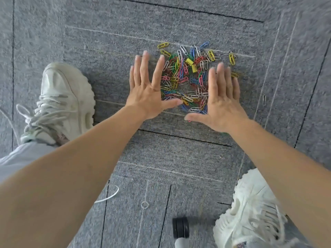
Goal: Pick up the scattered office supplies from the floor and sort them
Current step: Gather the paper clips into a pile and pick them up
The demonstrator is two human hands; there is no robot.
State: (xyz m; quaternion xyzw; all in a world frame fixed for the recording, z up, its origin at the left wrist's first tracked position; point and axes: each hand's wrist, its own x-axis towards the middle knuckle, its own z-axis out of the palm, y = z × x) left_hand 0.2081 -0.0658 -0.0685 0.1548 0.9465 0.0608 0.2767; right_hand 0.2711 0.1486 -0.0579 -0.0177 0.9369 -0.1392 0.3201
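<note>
Bare hands framed a heap of paper clips (188,76) on the grey carpet (107,42)

The left hand (148,88), fingers straight and slightly spread, and the right hand (223,102), fingers straight and close together, flanked the coloured pile in the upper middle of the frame, thumbs angled inward beneath it and neither holding anything. Two yellow binder clips (190,62) lay among the heap, and one stray clip (264,100) sat apart at right. The job appeared to be at the gathering stage, with sorting not yet begun. The next move likely called for drawing both palms together to bunch the clips, then scooping from underneath, since thin wire can slip between fingers
</note>
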